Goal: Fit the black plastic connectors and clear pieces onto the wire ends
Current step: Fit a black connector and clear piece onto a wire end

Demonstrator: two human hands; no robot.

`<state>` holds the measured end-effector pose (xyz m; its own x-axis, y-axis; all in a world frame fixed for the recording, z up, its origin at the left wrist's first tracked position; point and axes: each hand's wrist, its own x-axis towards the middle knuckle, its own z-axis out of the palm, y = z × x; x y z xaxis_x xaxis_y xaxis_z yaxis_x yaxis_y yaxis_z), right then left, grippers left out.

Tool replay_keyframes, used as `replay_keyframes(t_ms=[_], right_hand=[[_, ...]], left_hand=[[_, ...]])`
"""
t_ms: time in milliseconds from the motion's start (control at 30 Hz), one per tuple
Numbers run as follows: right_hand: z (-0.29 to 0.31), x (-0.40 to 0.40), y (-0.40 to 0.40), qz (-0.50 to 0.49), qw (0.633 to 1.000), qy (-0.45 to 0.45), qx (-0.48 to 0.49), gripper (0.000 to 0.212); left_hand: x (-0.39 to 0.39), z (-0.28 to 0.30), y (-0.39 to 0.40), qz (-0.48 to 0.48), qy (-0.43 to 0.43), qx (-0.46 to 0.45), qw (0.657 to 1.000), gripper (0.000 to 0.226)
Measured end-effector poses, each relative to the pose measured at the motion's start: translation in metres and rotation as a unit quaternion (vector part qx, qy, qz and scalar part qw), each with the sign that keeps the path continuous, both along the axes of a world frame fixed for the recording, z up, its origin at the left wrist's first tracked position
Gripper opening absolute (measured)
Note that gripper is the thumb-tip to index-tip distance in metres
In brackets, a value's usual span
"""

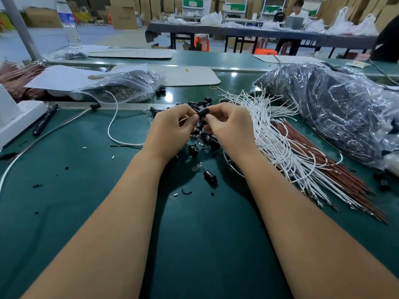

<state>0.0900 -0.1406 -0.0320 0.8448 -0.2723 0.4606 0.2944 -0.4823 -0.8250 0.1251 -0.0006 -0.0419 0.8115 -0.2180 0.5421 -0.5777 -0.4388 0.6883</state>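
The black connector (201, 112) is a short, dark plastic barrel with a matt sheen, held above the green surface (86, 190) between both hands; its long axis lies slanted, the upper end toward the right hand (228, 128) and the lower end toward the left hand (172, 130); the right hand pinches it with curled thumb and fingertips, the left hand pinches the white wire (112, 128) just where it meets the connector's lower end; that wire loops away to the left across the surface; beneath the hands lies a scatter of loose black connectors (209, 176) and small clear pieces (197, 168), some upright, some on their sides; a fanned bundle of white wires (278, 139) and brown wires (319, 160) lies just to the right
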Motion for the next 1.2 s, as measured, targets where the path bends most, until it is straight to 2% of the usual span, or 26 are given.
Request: replay_keyframes(t_ms=[200,367,467,567,700,800,933,1067,1200], right_hand=[[0.001,-0.003,0.003,-0.023,0.997,-0.038,-0.062,0.015],[0.0,0.001,0.001,-0.03,0.998,-0.027,-0.039,0.006],[0.0,0.001,0.0,-0.035,0.999,-0.026,-0.025,0.003],[0.001,0.002,0.001,-0.032,0.998,-0.038,-0.026,0.009],[-0.001,0.001,0.0,-0.016,0.989,-0.034,-0.141,0.017],[-0.002,-0.002,0.002,0.036,0.967,-0.016,-0.25,0.023],[-0.004,0.001,0.005,0.084,0.927,0.041,-0.363,0.028],[-0.006,0.004,0.007,0.059,0.913,0.065,-0.397,0.026],[-0.005,0.004,0.008,0.043,0.915,0.065,-0.396,0.019]], left_hand=[[-0.002,0.005,-0.001,-0.012,0.01,-0.004,1.0,0.011],[-0.004,0.011,0.0,-0.081,0.111,-0.029,0.99,0.014],[-0.005,0.014,0.002,-0.092,0.12,-0.022,0.988,0.019],[-0.006,0.016,0.004,-0.074,0.11,-0.057,0.989,0.021],[0.001,0.014,0.014,0.004,0.084,-0.12,0.989,0.012],[0.006,0.012,0.022,0.047,0.066,-0.159,0.984,0.01],[0.009,0.009,0.021,0.072,0.051,-0.135,0.987,0.01],[0.009,0.008,0.019,0.061,0.064,-0.127,0.988,0.017],[0.009,0.003,0.014,0.042,0.088,-0.101,0.99,0.008]])
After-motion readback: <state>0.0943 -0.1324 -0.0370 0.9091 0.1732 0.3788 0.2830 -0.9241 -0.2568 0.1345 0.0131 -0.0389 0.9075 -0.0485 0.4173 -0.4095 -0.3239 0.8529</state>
